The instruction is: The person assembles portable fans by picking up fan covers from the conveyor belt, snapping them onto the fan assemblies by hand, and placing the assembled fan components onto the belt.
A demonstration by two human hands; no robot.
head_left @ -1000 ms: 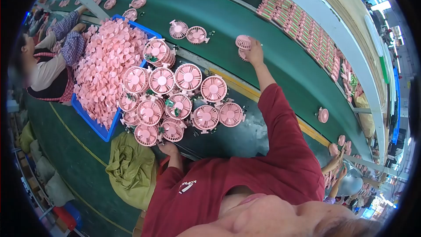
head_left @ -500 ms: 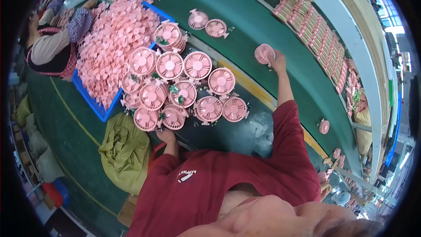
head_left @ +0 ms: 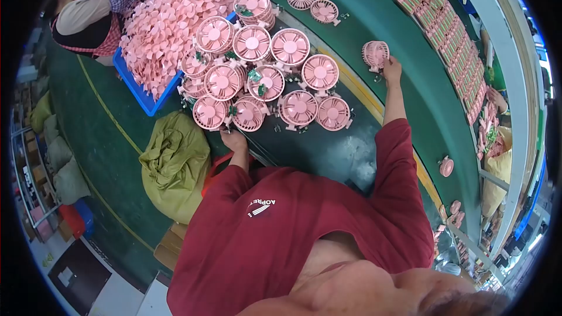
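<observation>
My right hand [head_left: 393, 72] is closed on a pink fan head [head_left: 374, 54] with a slotted cage, held over the green conveyor belt. My left hand [head_left: 235, 140] is at the near edge of the workbench, touching or just below the lowest pink fans [head_left: 248, 113]; its fingertips are partly hidden. Between my hands lies a group of stacked round pink fan housings [head_left: 291, 47], some with small green circuit boards [head_left: 261, 90] and loose wires. Two more fan heads [head_left: 324, 11] sit on the belt, farther off to the left.
A blue tray [head_left: 150, 104] heaped with pink fan blades [head_left: 175, 29] stands at the left, beside another person [head_left: 88, 17]. A yellow-green sack [head_left: 175, 167] is left of me. Rows of pink parts [head_left: 445, 47] line the belt's far side; one fan [head_left: 446, 167] lies on the belt at right.
The whole view has shifted, so the bench appears higher and farther right. The fan in my right hand has turned, showing more of its slotted cage. My left hand stays by the bench edge.
</observation>
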